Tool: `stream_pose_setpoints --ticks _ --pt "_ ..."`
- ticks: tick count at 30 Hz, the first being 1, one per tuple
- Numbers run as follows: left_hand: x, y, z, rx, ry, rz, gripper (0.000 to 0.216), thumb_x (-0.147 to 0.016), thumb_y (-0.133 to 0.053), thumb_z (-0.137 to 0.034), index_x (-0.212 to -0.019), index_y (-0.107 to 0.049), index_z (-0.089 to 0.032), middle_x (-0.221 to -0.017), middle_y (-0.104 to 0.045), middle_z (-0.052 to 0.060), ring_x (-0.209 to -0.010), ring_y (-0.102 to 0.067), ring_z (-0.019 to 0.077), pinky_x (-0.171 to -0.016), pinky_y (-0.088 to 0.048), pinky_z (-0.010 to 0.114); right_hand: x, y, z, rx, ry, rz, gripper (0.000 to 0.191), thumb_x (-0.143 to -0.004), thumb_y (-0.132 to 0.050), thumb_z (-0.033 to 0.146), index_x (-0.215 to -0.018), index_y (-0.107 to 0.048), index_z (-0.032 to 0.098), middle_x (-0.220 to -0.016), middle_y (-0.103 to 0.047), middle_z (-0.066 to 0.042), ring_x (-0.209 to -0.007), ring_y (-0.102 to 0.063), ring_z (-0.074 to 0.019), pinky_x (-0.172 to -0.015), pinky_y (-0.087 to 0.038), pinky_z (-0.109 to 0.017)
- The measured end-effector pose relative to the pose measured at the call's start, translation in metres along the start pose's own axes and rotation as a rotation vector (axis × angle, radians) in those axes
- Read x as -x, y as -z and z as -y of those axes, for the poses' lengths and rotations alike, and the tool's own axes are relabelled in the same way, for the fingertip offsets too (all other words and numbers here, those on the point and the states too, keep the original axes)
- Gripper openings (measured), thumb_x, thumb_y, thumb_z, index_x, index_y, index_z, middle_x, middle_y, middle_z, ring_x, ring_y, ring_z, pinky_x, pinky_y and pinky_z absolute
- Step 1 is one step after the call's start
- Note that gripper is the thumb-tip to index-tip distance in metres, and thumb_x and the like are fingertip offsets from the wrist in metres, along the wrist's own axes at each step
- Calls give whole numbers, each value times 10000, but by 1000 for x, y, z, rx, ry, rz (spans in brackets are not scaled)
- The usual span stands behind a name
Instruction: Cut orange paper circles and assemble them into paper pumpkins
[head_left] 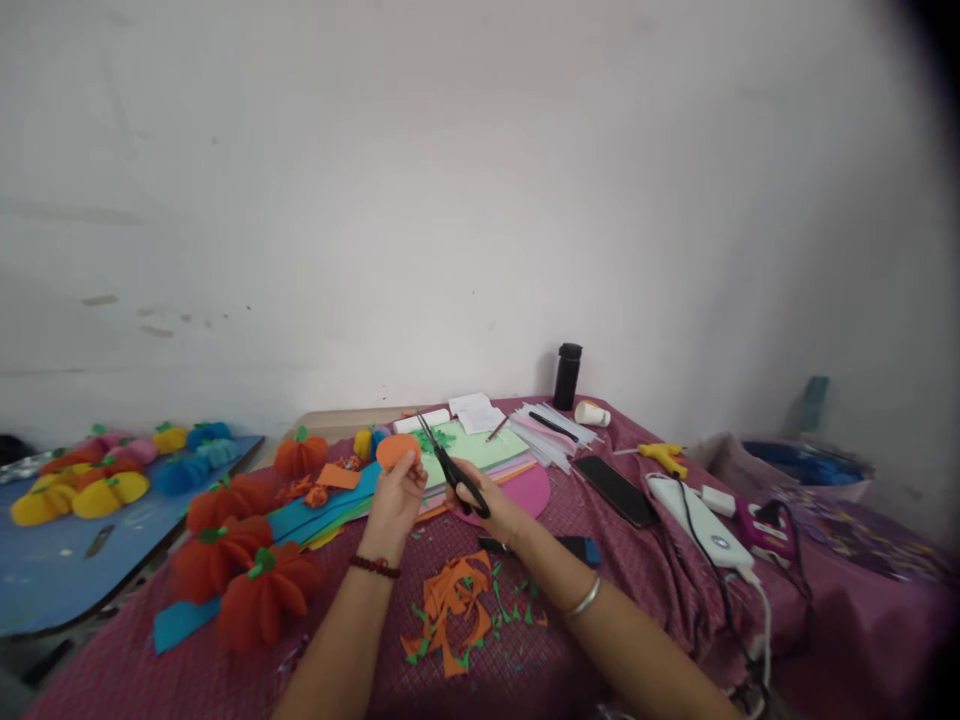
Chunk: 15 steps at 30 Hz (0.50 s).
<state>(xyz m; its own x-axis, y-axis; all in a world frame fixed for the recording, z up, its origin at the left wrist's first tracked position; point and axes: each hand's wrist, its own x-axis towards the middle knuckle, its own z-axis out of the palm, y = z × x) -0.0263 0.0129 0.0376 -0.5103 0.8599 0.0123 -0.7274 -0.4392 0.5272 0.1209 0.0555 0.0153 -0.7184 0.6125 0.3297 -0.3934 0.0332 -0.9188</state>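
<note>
An orange paper disc (396,450) is pinched in my left hand (401,490), held up over the sheets. My right hand (480,498) grips black-handled scissors (456,472), whose blades point up and away, just right of the disc and apart from it. Below my hands lies a heap of orange paper scraps (454,600) mixed with small green bits. Several orange paper pumpkins (266,590) with green tops stand to the left of my left forearm. Coloured sheets (487,447), pale green uppermost, are stacked behind my hands.
A blue board (60,570) at left bears yellow, pink and blue paper pumpkins. A black bottle (568,377) stands by the wall. On the right lie a phone (616,490), a yellow glue gun (663,458) and a white power strip (701,522) with trailing cables.
</note>
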Motion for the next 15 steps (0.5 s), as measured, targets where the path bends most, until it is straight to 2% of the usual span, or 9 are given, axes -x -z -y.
stream_pose_setpoints --ticks 3,9,15 --pt "-2 2 -2 12 -6 -35 107 -732 -664 -41 -757 -607 -127 -614 -615 -24 -514 -565 66 -498 -468 176 8 -11 -10 -45 -6 -8 712 -699 -729 546 -1253 -494 165 -742 -573 3 -616 -507 -109 -557 -315 -236" --pt "-4 4 6 -8 -11 -37 125 -702 -688 -69 -719 -585 -137 -620 -619 -20 -551 -590 81 -544 -483 194 12 -16 -25 -56 -52 -10 697 -732 -703 545 -1273 -478 169 -693 -574 26 -526 -506 -90 -548 -412 -243" --pt "0 0 10 -67 -89 -55 206 -627 -764 -110 -761 -610 -143 -644 -629 -32 -550 -583 78 -529 -454 193 14 -16 -29 -22 -73 -65 707 -704 -721 556 -1264 -501 184 -665 -578 32 -468 -480 -70 -440 -377 -196"
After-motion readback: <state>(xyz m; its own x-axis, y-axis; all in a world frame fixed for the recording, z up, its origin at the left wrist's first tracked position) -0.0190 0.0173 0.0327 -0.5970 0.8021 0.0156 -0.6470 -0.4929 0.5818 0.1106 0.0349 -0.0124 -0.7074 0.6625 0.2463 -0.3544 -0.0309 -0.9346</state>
